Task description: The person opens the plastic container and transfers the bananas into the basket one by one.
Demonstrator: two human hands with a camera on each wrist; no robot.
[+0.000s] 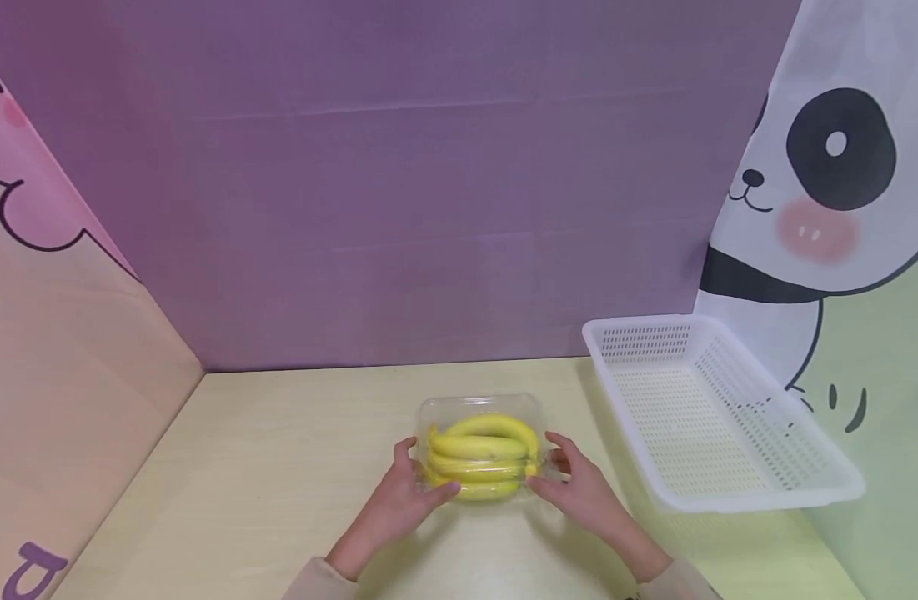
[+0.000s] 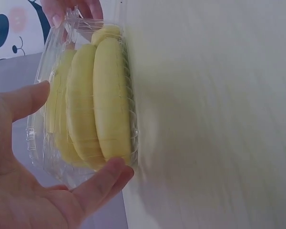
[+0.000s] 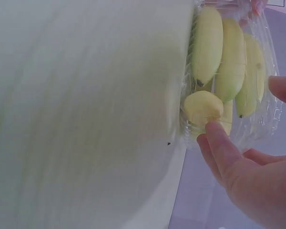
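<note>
A clear plastic clamshell box [image 1: 479, 405] with several yellow bananas [image 1: 481, 448] inside is held between both hands at the front middle of the table. My left hand [image 1: 398, 500] grips its left end, thumb at the near side and fingers round the far side. At the opposite end my right hand [image 1: 584, 493] holds it the same way. In the left wrist view the left thumb [image 2: 35, 98] lies against the upper part of the box and the fingers low on its wall. The right wrist view shows the right fingertips [image 3: 214, 131] beside a banana's end.
A white perforated plastic basket [image 1: 766, 502] stands at the right of the pale wooden table [image 1: 278, 458]. Behind the table hangs a purple backdrop [image 1: 428, 183]. Printed side panels flank it, with a panda [image 1: 841, 250] on the right one.
</note>
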